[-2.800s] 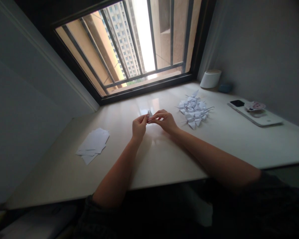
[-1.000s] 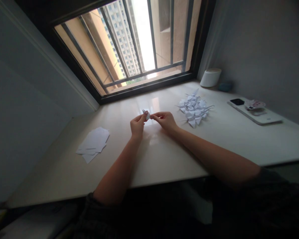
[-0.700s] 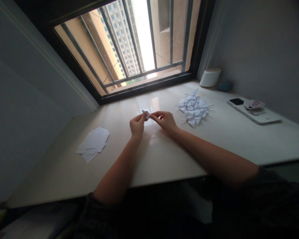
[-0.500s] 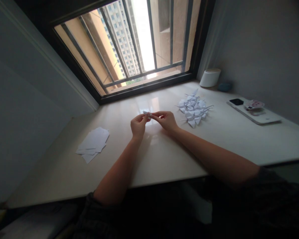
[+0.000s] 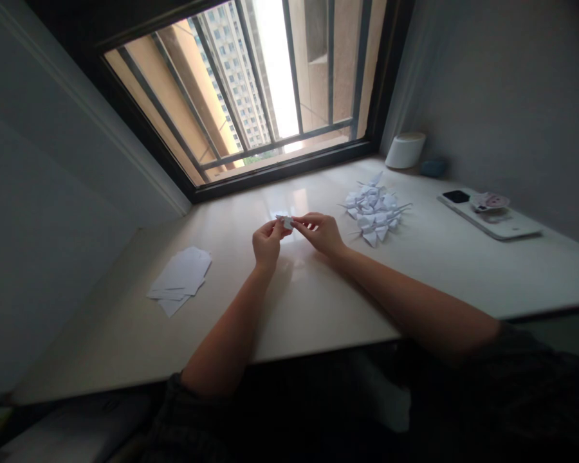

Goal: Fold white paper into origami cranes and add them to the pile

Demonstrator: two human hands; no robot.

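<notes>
A small folded piece of white paper (image 5: 287,222) is held just above the middle of the table, between both hands. My left hand (image 5: 267,244) pinches its left side, thumb toward me. From the right, my right hand (image 5: 322,233) grips its right edge between thumb and index finger. The fingertips partly cover the paper, so its exact shape cannot be made out. To the right of my right hand lies a pile of folded white paper cranes (image 5: 375,211). Over on the left is a loose stack of white paper sheets (image 5: 181,276).
A white phone (image 5: 495,215) with a round grip on its back lies at the right of the pale table (image 5: 313,321). Behind it stand a white rounded container (image 5: 405,150) and a small dark blue object (image 5: 433,167). A barred window (image 5: 251,164) rises at the back.
The fingers of my right hand have shifted slightly on the folded paper, and more of its white surface shows between the hands. Both arms have stayed nearly in place.
</notes>
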